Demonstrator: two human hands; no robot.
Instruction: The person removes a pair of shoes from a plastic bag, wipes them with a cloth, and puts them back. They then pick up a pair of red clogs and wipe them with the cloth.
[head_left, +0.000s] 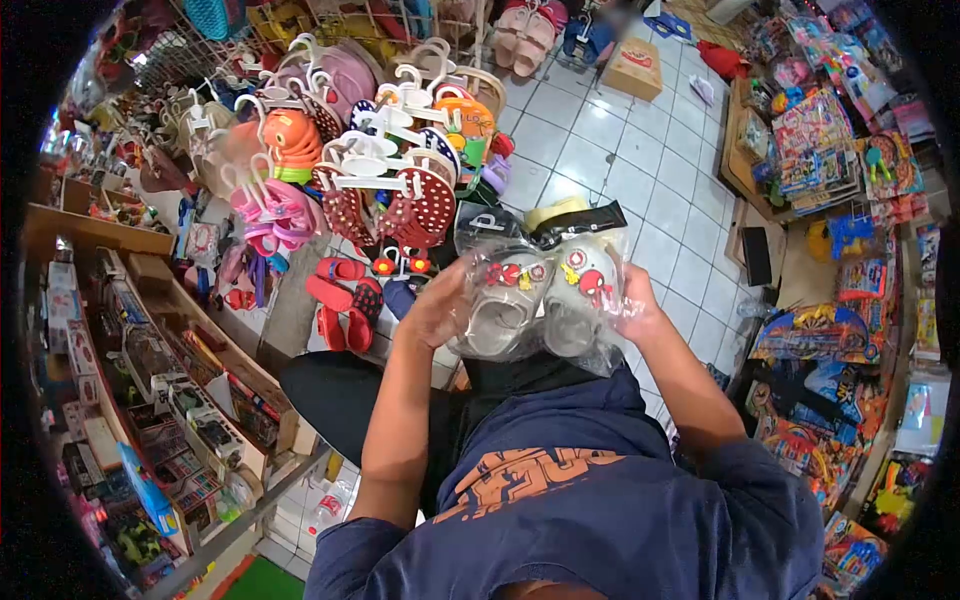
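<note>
A pair of pale grey clogs [574, 322] with red and yellow cartoon charms lies inside a clear plastic bag [604, 352], held up over my lap. My left hand [440, 304] is wrapped round the bag's left side, its fingertips partly behind the plastic. On the opposite side my right hand [640, 308] grips the bag's edge, thumb in front. Just beyond the bag show a black strap [592, 222] and a dark piece [490, 226] with a white letter, both partly covered by it.
Children's sandals on white hangers [390, 180] crowd the front left. Red slippers [345, 300] sit by my left knee. Wooden trays of small goods [200, 400] line the left. Packaged toys [815, 330] fill the right. White floor tiles [640, 150] lead to a cardboard box [634, 68].
</note>
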